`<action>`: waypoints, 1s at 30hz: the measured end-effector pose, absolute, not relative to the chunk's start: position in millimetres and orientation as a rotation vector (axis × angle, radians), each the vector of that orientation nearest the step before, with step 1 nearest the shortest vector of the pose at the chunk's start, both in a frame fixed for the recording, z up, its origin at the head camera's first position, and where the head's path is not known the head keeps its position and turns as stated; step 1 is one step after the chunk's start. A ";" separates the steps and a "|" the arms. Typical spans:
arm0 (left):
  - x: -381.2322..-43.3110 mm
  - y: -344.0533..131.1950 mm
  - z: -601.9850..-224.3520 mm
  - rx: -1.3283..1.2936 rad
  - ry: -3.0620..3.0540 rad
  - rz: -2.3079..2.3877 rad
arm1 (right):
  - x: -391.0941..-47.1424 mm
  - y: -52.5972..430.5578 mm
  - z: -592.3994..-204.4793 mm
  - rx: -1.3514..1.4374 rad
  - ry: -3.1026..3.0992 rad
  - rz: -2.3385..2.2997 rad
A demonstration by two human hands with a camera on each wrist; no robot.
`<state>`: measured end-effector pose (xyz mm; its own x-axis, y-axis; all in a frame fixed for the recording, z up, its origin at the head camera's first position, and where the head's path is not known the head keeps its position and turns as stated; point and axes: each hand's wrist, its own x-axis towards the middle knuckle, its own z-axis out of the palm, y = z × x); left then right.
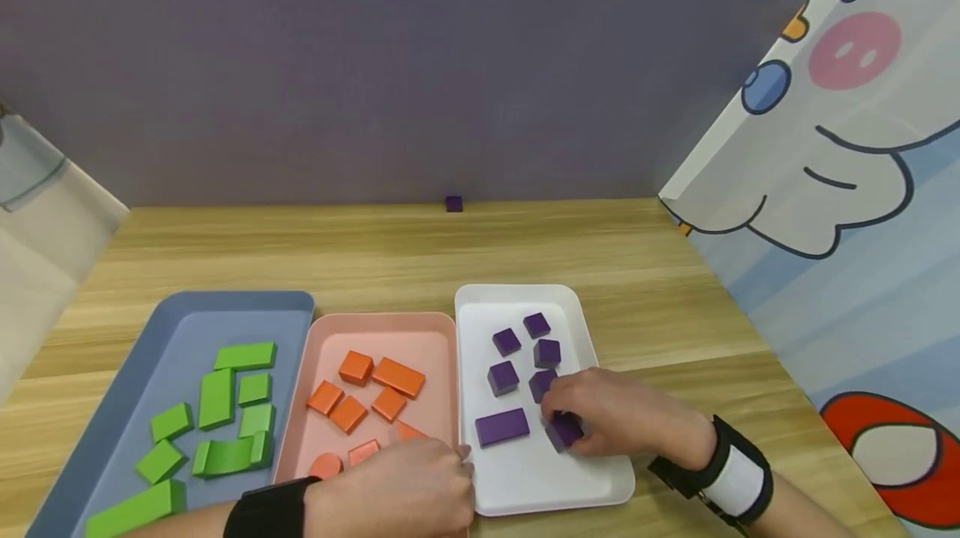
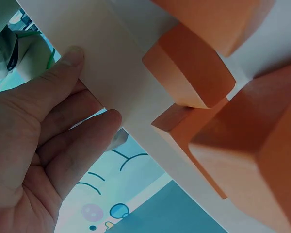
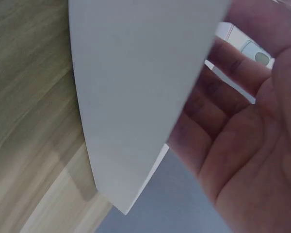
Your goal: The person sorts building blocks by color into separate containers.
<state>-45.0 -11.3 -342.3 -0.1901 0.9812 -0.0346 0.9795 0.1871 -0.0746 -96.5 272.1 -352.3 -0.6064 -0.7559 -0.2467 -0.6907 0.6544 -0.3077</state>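
Observation:
My right hand [image 1: 600, 413] reaches over the right side of the white tray [image 1: 525, 484]. Its fingers hold a dark purple block [image 1: 564, 431] near the tray floor; in the right wrist view the tray wall [image 3: 136, 97] hides that block. Left of it lie a longer purple block [image 1: 502, 427] and several purple cubes [image 1: 503, 378]. At the side where the pink tray [image 1: 438, 338] meets the white one is my left hand [image 1: 405, 484]. In the left wrist view its thumb [image 2: 70, 60] lies over the rim and a finger passes behind. Orange blocks [image 2: 189, 73] sit beside it.
A blue-grey tray [image 1: 225, 301] with several green blocks [image 1: 217, 399] stands at the left. One small purple block [image 1: 453, 203] lies at the back of the wooden table [image 1: 337, 250], against the grey wall [image 1: 375, 79]. A panel with cartoon figures [image 1: 832, 213] borders the right side.

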 end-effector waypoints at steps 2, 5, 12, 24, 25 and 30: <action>-45.7 -12.3 -342.1 -1.985 -2.427 0.089 | -97.6 272.4 -352.6 -1.163 2.529 -0.261; -45.9 -13.0 -342.3 -1.979 -2.428 0.067 | -101.1 273.0 -350.7 -1.184 2.524 -0.285; -46.2 -12.5 -342.1 -1.989 -2.423 0.071 | -117.9 267.9 -330.8 -1.107 2.468 -0.362; -44.2 -11.4 -345.1 -1.939 -2.281 0.205 | -217.4 238.1 -294.2 -1.280 2.611 -0.417; -44.0 -11.4 -345.1 -1.937 -2.280 0.206 | -227.0 235.5 -292.5 -1.272 2.619 -0.425; -43.0 -12.5 -345.8 -1.962 -2.335 0.121 | -273.3 219.7 -289.5 -1.248 2.692 -0.376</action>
